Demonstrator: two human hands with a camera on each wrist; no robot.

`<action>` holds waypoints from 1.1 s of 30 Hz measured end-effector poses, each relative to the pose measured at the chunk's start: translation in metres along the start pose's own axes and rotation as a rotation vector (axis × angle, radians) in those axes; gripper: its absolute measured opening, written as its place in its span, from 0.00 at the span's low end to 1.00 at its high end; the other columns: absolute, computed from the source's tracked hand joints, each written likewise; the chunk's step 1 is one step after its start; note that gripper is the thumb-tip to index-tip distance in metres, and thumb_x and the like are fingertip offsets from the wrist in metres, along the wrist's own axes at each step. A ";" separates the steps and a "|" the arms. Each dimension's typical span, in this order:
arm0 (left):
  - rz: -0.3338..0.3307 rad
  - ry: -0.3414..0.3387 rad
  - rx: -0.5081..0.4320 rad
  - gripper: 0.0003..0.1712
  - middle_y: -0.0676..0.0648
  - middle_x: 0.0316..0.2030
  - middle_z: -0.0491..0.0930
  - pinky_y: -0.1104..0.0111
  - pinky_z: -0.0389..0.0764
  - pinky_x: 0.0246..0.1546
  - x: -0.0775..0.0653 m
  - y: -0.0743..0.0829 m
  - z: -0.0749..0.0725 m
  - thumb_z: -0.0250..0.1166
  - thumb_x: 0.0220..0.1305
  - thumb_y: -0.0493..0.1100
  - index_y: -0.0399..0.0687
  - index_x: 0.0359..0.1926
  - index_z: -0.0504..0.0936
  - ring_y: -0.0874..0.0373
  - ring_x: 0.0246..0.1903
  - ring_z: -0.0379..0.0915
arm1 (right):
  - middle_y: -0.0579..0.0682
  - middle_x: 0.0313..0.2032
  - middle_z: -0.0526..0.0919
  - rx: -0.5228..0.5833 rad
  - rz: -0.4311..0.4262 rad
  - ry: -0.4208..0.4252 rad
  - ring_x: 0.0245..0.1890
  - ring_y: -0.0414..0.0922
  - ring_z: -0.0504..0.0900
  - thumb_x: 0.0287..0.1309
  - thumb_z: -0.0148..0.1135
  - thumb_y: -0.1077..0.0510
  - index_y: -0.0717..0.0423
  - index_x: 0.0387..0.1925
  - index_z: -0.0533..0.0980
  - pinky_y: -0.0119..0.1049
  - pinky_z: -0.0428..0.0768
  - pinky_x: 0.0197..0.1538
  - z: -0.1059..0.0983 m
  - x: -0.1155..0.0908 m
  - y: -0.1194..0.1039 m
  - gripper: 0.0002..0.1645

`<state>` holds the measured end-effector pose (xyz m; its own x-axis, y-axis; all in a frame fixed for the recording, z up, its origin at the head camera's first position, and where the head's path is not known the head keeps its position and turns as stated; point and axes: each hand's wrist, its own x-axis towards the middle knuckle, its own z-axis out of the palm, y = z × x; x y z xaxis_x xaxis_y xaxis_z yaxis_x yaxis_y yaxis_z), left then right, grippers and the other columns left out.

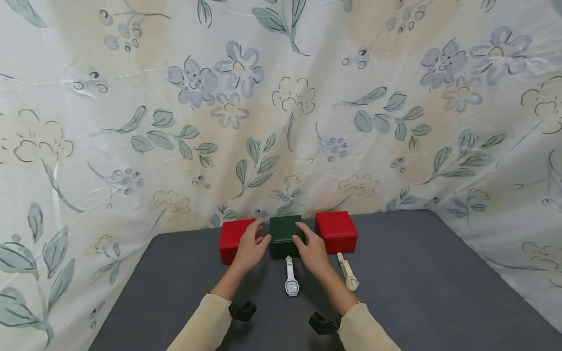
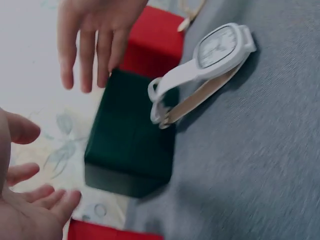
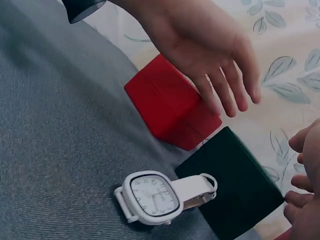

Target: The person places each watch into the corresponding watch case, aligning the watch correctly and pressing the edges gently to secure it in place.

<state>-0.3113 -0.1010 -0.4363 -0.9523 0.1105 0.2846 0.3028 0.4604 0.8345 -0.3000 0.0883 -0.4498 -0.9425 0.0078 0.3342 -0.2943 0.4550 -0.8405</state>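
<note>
A closed dark green box (image 1: 285,239) stands between two red boxes at the back of the table. My left hand (image 1: 252,248) is at the green box's left side, fingers spread and relaxed. At its right side is my right hand (image 1: 312,249), fingers loosely bent, fingertips close to the edge; whether they touch it I cannot tell. Nothing is gripped by either hand. In front of the green box lies a white watch (image 3: 154,196) with a squarish dial, its strap end at the box's front face.
The left red box (image 1: 231,239) is partly behind my left hand. On the right stands another red box (image 1: 337,231), with a cream watch (image 1: 348,274) lying in front of it. A floral curtain (image 1: 281,122) hangs behind the grey table (image 1: 408,287).
</note>
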 end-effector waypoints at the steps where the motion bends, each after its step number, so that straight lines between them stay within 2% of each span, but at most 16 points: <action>1: 0.002 -0.020 0.022 0.32 0.40 0.70 0.61 0.48 0.69 0.63 0.000 0.000 0.004 0.60 0.66 0.42 0.45 0.69 0.62 0.42 0.68 0.60 | 0.57 0.68 0.68 -0.004 -0.002 0.007 0.67 0.58 0.69 0.65 0.57 0.57 0.54 0.66 0.69 0.56 0.69 0.66 0.000 0.001 0.003 0.28; 6: 0.000 -0.102 0.094 0.40 0.38 0.74 0.51 0.40 0.61 0.66 0.003 -0.004 0.020 0.61 0.65 0.45 0.42 0.73 0.54 0.40 0.71 0.51 | 0.59 0.70 0.64 0.008 0.037 0.017 0.69 0.58 0.66 0.64 0.59 0.57 0.54 0.66 0.68 0.57 0.67 0.67 0.002 0.002 0.013 0.29; 11: -0.021 -0.133 0.089 0.46 0.37 0.73 0.54 0.43 0.66 0.64 0.003 -0.012 0.032 0.63 0.63 0.44 0.39 0.74 0.48 0.41 0.68 0.58 | 0.60 0.67 0.68 -0.027 0.112 0.002 0.65 0.58 0.70 0.62 0.61 0.53 0.53 0.69 0.64 0.57 0.71 0.63 0.005 0.003 0.024 0.35; 16: -0.012 -0.112 0.110 0.48 0.35 0.71 0.57 0.44 0.67 0.64 0.002 -0.018 0.038 0.64 0.63 0.42 0.37 0.74 0.46 0.40 0.66 0.60 | 0.62 0.67 0.69 -0.028 0.130 -0.030 0.63 0.59 0.72 0.59 0.64 0.51 0.56 0.72 0.58 0.56 0.74 0.61 0.008 0.003 0.033 0.43; 19: -0.009 -0.085 0.132 0.47 0.35 0.71 0.59 0.45 0.66 0.65 0.003 -0.020 0.039 0.64 0.64 0.42 0.37 0.74 0.46 0.40 0.67 0.61 | 0.63 0.67 0.68 0.003 0.108 -0.028 0.65 0.58 0.71 0.56 0.68 0.54 0.60 0.72 0.57 0.53 0.73 0.63 0.010 0.004 0.037 0.47; 22: -0.044 -0.066 0.114 0.46 0.35 0.70 0.61 0.48 0.67 0.65 0.003 -0.019 0.038 0.63 0.65 0.42 0.36 0.74 0.46 0.41 0.67 0.62 | 0.64 0.67 0.67 0.049 0.105 -0.025 0.66 0.58 0.70 0.53 0.70 0.59 0.63 0.71 0.57 0.51 0.72 0.63 0.011 0.005 0.040 0.48; 28: -0.128 -0.089 0.084 0.45 0.34 0.70 0.60 0.48 0.67 0.65 0.005 -0.018 0.036 0.60 0.67 0.47 0.34 0.74 0.46 0.41 0.68 0.62 | 0.63 0.67 0.68 0.093 0.185 -0.010 0.66 0.57 0.70 0.52 0.70 0.60 0.64 0.70 0.59 0.47 0.71 0.63 0.015 0.005 0.044 0.47; 33: -0.149 -0.072 0.125 0.44 0.34 0.71 0.59 0.45 0.63 0.66 0.010 -0.013 0.036 0.57 0.69 0.52 0.34 0.74 0.48 0.40 0.70 0.58 | 0.62 0.64 0.73 0.061 0.162 0.026 0.63 0.56 0.74 0.53 0.70 0.57 0.62 0.68 0.64 0.46 0.74 0.61 0.016 0.005 0.047 0.42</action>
<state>-0.3264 -0.0738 -0.4609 -0.9878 0.0940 0.1240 0.1556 0.5819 0.7982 -0.3208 0.0951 -0.4944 -0.9742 0.1002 0.2024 -0.1485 0.3914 -0.9082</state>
